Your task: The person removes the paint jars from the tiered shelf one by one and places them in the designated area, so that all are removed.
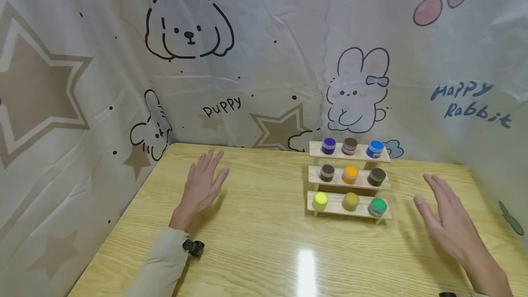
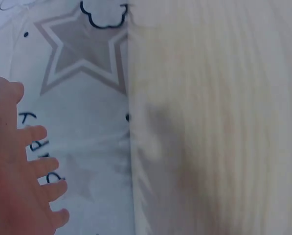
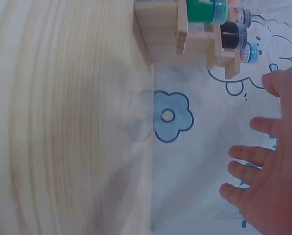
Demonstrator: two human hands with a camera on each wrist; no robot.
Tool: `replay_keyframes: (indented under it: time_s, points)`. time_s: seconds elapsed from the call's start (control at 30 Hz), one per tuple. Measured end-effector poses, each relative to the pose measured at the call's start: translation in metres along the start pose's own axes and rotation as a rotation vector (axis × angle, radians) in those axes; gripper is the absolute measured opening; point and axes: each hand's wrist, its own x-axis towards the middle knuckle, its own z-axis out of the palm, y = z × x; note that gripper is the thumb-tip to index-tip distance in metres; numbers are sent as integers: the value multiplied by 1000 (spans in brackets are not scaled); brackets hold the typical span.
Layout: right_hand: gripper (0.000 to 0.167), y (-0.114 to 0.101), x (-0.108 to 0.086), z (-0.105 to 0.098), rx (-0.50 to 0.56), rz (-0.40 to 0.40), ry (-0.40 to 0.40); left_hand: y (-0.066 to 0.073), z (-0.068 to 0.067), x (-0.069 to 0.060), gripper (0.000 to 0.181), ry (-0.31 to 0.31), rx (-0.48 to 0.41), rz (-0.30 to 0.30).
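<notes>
A three-step wooden rack [image 1: 336,212] stands right of centre near the table's back, with several small paint jars in three rows. Its top step bears a purple jar [image 1: 328,145], a brown jar and a blue jar [image 1: 375,149]; an orange jar [image 1: 350,174] sits between dark ones on the middle step. Below are a yellow jar [image 1: 320,200], a mustard jar [image 1: 351,201] and a green jar [image 1: 377,206]. My left hand [image 1: 200,187] is held over the table at the left, fingers extended, holding nothing. Right of the rack, my right hand [image 1: 451,223] hovers with fingers extended, touching nothing.
A pale wood-grain table [image 1: 247,242] spreads under both hands. Behind it and along its sides hangs a light curtain [image 1: 264,58] printed with a puppy, a rabbit, stars and cherries. A bright reflection lies near the table's front middle.
</notes>
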Motion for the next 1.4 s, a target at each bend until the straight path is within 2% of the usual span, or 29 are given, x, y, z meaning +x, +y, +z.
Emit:
replay_keyframes:
  time_s: [0.3, 0.53, 0.8, 1.03, 1.17, 1.4]
  points:
    - [61, -3, -4, 10, 120, -31, 72, 42, 13, 14, 61, 5, -156, 60]
    - [52, -5, -8, 24, 244, -65, 147, 65, 26, 22, 60, 27, -282, 83]
    - [47, -7, -10, 33, 333, 48, 79, 93, 38, 34, 58, 38, -404, 112]
    - [45, -6, -6, 39, 510, 3, 17, 118, 44, 50, 54, 58, -494, 174]
    - [45, -3, -5, 44, 598, 32, -39, 133, 46, 59, 52, 54, -556, 197]
    - [43, 0, -6, 49, 615, 98, -69, 158, 54, 73, 50, 29, -646, 189]
